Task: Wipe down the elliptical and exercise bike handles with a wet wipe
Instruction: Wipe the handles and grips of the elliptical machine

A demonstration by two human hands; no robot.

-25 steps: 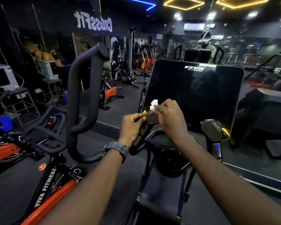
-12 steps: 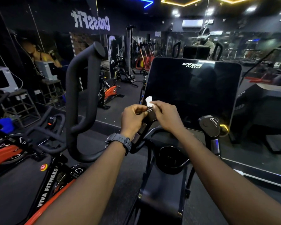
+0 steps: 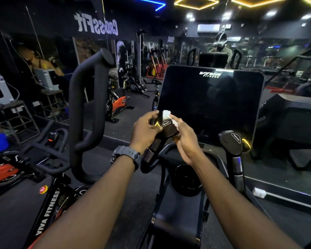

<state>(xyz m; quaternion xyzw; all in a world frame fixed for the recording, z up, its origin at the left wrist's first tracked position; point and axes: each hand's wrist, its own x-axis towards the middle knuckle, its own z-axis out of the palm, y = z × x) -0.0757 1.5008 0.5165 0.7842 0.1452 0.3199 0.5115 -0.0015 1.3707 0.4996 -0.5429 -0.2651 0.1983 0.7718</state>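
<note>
Left hand (image 3: 146, 130) clenched around the elliptical's left inner handle (image 3: 166, 129), steadying it. Right hand (image 3: 186, 139) presses a white wet wipe (image 3: 166, 114) against the handle's top, grip closed on the wipe. Console screen (image 3: 210, 105) just behind.

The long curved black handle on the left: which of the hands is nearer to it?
Left. The left hand grips the short handle beside the long curved handle; the right hand is farther right.

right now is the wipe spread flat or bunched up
Bunched up: the wet wipe shows as a crumpled white wad, pressed by the right hand against the handle top.
</note>
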